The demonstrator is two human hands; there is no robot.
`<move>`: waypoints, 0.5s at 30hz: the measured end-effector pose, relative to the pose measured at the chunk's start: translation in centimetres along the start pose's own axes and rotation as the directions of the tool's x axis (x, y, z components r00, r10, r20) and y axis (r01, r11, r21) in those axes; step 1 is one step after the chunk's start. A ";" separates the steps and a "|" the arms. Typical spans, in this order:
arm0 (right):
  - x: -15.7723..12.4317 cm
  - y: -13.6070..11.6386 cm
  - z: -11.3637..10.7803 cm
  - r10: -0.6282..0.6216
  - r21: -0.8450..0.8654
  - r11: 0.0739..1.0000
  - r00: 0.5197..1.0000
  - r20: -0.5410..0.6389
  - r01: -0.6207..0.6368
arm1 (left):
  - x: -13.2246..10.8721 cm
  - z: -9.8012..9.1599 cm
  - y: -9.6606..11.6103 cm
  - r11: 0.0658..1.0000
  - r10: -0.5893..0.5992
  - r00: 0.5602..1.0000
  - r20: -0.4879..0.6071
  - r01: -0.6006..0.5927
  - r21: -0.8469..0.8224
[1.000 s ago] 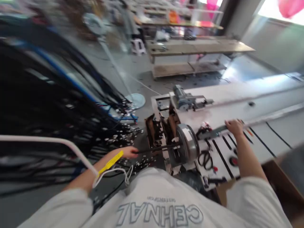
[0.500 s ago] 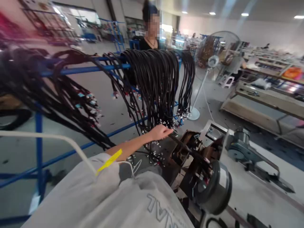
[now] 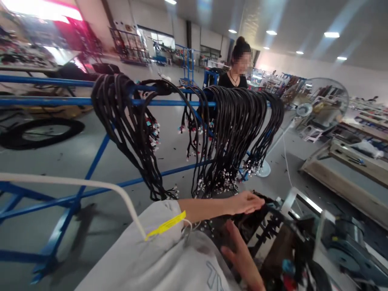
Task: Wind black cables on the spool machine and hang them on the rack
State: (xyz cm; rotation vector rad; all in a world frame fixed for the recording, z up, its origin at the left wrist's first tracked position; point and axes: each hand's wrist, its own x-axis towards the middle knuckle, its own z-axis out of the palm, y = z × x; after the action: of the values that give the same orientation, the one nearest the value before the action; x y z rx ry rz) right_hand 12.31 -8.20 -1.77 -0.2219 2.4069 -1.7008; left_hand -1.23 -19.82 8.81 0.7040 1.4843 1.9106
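My left hand (image 3: 247,203) reaches out over the machine side, fingers closed on a black wire harness (image 3: 274,211) that runs off to the right. My right hand (image 3: 236,242) is low and nearer to my body, thumb and fingers apart, with nothing visible in it. Many black wire harnesses (image 3: 239,125) hang over a blue rack (image 3: 169,103) in front of me, their ends carrying small white connectors (image 3: 226,180). Teal and red connectors (image 3: 287,268) show at lower right, blurred.
A grey machine (image 3: 342,246) stands at the right edge. Behind the rack is a person in black (image 3: 235,79). A standing fan (image 3: 304,110) and a workbench (image 3: 339,157) are farther right. A black coil (image 3: 39,131) lies at left.
My view has swung left and up. The left hand, still on the black harness, now appears farther right and lower. My right hand has come into view, open.
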 end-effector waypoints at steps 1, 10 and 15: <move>3.0 0.2 2.2 -0.028 0.012 1.000 1.000 -0.005 0.028 | -0.5 -2.0 1.9 0.991 0.072 0.993 -0.091 -0.081 -0.104; 26.7 -11.3 13.1 -0.299 -0.410 0.825 0.916 0.266 0.389 | -13.8 -22.1 20.2 0.761 0.583 0.388 -0.714 -0.568 0.312; 31.9 -26.8 19.2 -0.619 -0.245 0.625 0.662 0.423 0.741 | -20.2 -26.8 17.8 0.848 0.528 0.554 -0.643 -0.304 0.435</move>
State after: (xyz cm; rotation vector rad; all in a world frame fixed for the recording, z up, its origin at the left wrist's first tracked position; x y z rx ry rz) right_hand -13.74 -41.95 15.17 -1.5431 2.5429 -1.1829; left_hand -9.67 -55.36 19.11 0.4025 2.2954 2.5918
